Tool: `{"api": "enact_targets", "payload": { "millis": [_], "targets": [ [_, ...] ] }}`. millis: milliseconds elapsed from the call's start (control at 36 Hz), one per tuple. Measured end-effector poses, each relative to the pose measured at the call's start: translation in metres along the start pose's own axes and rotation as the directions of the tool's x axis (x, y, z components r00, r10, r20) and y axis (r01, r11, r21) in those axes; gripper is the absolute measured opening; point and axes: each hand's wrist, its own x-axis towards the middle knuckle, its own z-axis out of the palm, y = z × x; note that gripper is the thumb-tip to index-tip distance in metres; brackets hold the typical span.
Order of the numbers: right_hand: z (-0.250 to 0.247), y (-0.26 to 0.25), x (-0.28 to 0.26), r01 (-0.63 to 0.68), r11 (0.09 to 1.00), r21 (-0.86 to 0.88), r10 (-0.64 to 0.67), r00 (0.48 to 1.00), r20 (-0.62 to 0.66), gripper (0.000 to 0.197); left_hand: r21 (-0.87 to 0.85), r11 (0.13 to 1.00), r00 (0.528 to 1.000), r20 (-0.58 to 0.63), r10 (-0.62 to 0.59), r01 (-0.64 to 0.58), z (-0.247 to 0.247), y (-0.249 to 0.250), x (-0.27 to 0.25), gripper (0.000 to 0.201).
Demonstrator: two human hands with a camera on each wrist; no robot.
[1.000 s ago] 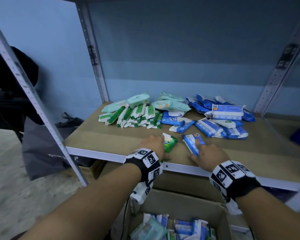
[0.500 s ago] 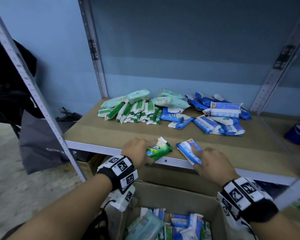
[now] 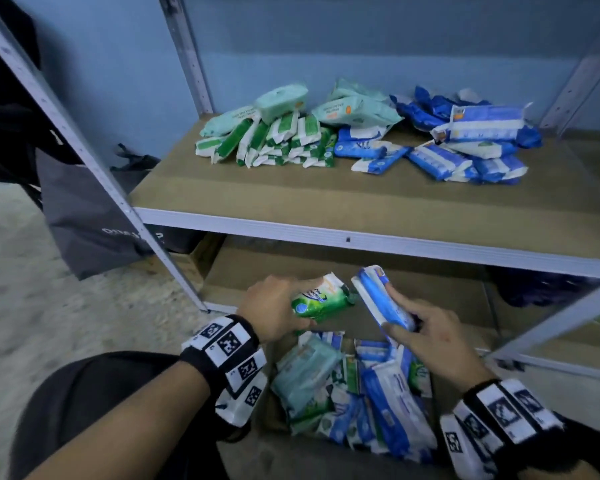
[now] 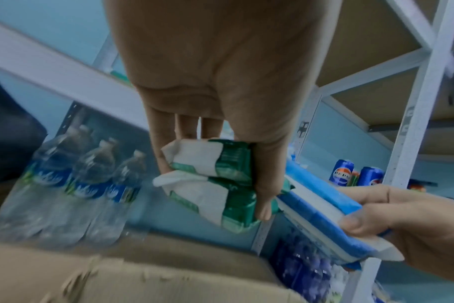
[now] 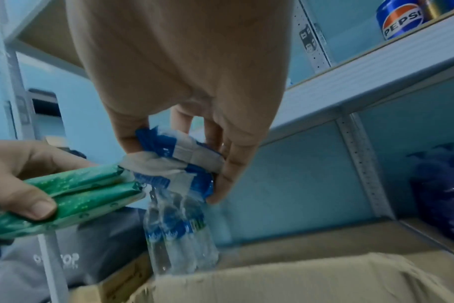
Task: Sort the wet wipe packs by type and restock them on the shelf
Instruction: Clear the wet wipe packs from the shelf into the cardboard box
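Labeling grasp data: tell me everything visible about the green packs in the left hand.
The green packs are two soft, glossy film wet wipe packs, dark green with white ends and crimped seals; the head view shows a round blue-and-white logo and blurred print. They are stacked flat against each other and held tilted above the box, below the shelf edge. The left hand grips them, thumb across one side and fingers behind. Their far end is close to the blue pack in the right hand; contact is unclear.
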Motion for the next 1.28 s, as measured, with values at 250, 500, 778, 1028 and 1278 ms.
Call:
{"api": "enact_targets", "payload": {
  "millis": [250,500,778,1028,1278],
  "targets": [
    [0.060,0.067,-0.021,-0.219,0.894,-0.390,0.370,0.853,0.369,0.066,-0.014,0.976,0.930,0.305,-0.203,0.218,0.092,-0.028,0.004,0.080],
    [0.120,0.112,-0.047,-0.164,0.874,-0.457,0.449,0.632,0.632,0.072,-0.002,0.938,0.823,0.480,-0.304,0.348,0.165,-0.048,0.000,0.083],
    [0.136,0.139,-0.012,-0.254,0.825,-0.505,0.524,0.681,0.512,0.075,-0.130,0.760,0.733,0.409,-0.544,0.637,0.204,-0.056,0.033,0.069],
    [0.155,0.151,0.019,-0.312,0.814,-0.491,0.553,0.675,0.488,0.090,-0.303,0.669,0.733,0.221,-0.643,0.678,0.228,-0.056,0.068,0.058],
    [0.176,0.171,0.001,-0.072,0.794,-0.604,0.550,0.510,0.662,0.071,-0.073,0.828,0.763,0.442,-0.472,0.555,0.266,-0.081,0.056,0.068]
  ]
}}
